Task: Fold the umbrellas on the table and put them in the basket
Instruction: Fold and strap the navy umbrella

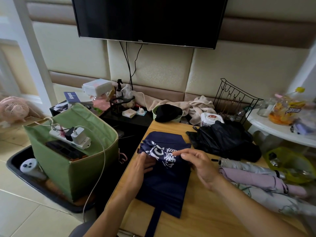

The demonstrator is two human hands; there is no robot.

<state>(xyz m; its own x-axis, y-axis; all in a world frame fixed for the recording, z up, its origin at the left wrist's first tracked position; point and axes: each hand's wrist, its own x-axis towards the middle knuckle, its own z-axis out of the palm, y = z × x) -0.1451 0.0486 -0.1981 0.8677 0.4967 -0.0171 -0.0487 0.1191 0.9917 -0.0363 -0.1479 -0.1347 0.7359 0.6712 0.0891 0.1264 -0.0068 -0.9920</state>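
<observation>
A navy umbrella (166,182) with white printed characters lies flattened on the wooden table (201,218), its strap hanging toward the near edge. My left hand (142,165) holds its left fabric edge, fingers curled under a fold. My right hand (199,164) pinches the printed fabric near the middle. A black umbrella (224,142) lies crumpled at the back right. To the right lie a silver umbrella (246,165), a lilac one (256,179) and a patterned white one (273,201), all collapsed. The green fabric basket (71,175) stands on the floor to the left.
A white power strip (70,136) with plugs and cables lies across the basket's top. A green bowl with a black cloth (168,112), a wipes tub (212,118), towels and a black wire rack (236,98) crowd the table's back. A white side table (280,130) stands at right.
</observation>
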